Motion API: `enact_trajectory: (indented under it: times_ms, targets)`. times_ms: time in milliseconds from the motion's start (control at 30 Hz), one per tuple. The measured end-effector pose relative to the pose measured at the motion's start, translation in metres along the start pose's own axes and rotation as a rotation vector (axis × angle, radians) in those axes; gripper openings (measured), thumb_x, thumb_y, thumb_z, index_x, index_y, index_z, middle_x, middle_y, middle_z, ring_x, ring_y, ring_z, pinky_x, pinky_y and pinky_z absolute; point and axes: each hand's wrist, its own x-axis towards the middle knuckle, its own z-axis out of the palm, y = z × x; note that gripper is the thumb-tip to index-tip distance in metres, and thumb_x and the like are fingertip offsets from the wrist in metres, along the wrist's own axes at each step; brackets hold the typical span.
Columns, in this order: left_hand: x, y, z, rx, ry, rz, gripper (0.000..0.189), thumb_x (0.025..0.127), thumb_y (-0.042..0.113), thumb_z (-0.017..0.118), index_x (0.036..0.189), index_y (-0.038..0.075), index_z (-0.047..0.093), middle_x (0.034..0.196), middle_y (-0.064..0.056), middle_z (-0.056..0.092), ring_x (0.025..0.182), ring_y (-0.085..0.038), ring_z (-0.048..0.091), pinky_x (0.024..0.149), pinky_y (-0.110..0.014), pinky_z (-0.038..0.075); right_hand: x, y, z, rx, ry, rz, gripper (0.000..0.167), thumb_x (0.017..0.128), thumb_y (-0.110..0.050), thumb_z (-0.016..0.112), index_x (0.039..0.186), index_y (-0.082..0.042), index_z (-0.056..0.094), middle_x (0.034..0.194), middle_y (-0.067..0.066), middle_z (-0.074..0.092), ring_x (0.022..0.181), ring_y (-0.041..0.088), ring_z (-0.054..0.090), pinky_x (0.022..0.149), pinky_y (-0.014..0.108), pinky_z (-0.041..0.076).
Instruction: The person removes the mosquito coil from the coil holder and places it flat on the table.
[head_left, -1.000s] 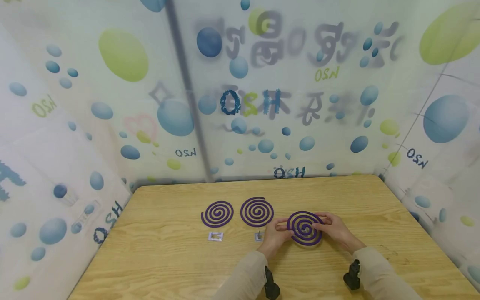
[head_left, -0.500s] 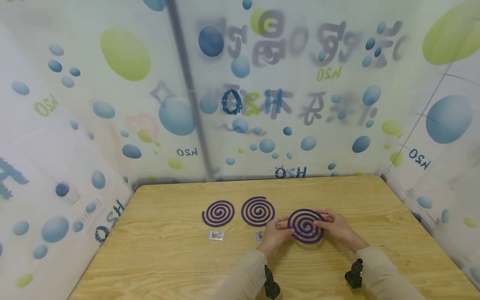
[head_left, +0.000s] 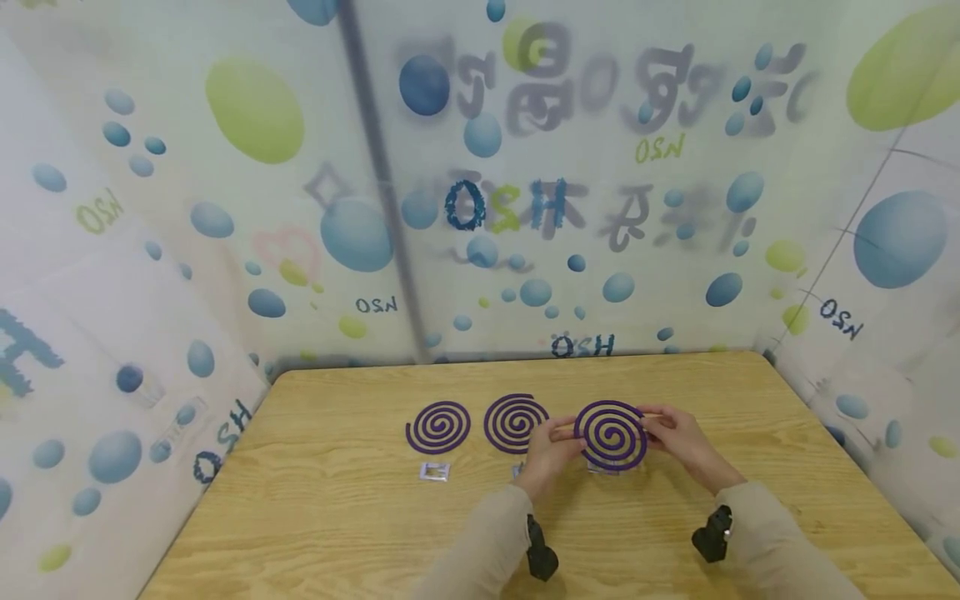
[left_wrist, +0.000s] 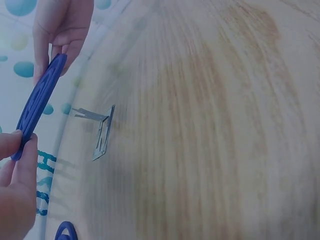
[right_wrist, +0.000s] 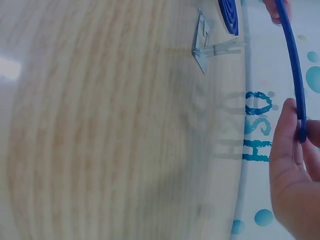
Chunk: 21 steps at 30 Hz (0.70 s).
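Both hands hold up a purple mosquito coil (head_left: 612, 434) above the table, its spiral face toward the head camera. My left hand (head_left: 549, 457) pinches its left edge between thumb and fingers. At the opposite edge, my right hand (head_left: 686, 443) pinches the rim; the right wrist view shows thumb and fingers on either side of the coil (right_wrist: 295, 65). Below it a thin metal coil stand (left_wrist: 103, 134) lies on the table with a prong bent upward, partly covered by the coil in the head view.
Two more purple coils, a left one (head_left: 439, 427) and a middle one (head_left: 516, 425), lie flat on the wooden table (head_left: 337, 517). A metal stand (head_left: 435, 472) lies in front of the left coil; another is mostly behind my left hand. A patterned curtain (head_left: 480, 325) borders the table's far edge.
The held coil has risen and shifted away from me, with both hands following. My right thumb has moved from the coil's face to its edge, and the stand beneath now shows.
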Motion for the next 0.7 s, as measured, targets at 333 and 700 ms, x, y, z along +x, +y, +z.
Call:
enact_trajectory:
  times_ms: [333, 700]
  targets:
    - [0.013, 0.011, -0.004, 0.1, 0.074, 0.085, 0.032, 0.077, 0.001, 0.063, 0.109, 0.004, 0.06, 0.093, -0.004, 0.062, 0.084, -0.015, 0.059, 0.074, -0.025, 0.051, 0.011, -0.01, -0.001, -0.058, 0.027, -0.014, 0.041, 0.092, -0.016, 0.048, 0.124, 0.008, 0.041, 0.111, 0.022, 0.056, 0.083, 0.01, 0.059, 0.08, 0.035, 0.05]
    - [0.02, 0.016, 0.0, 0.121, 0.115, 0.067, 0.044, 0.076, -0.005, 0.06, 0.118, 0.005, 0.054, 0.102, -0.004, 0.056, 0.089, -0.016, 0.057, 0.075, -0.024, 0.05, 0.032, -0.005, 0.002, -0.037, 0.08, 0.021, 0.042, 0.089, -0.02, 0.053, 0.12, 0.008, 0.045, 0.103, 0.018, 0.061, 0.079, 0.011, 0.061, 0.079, 0.036, 0.05]
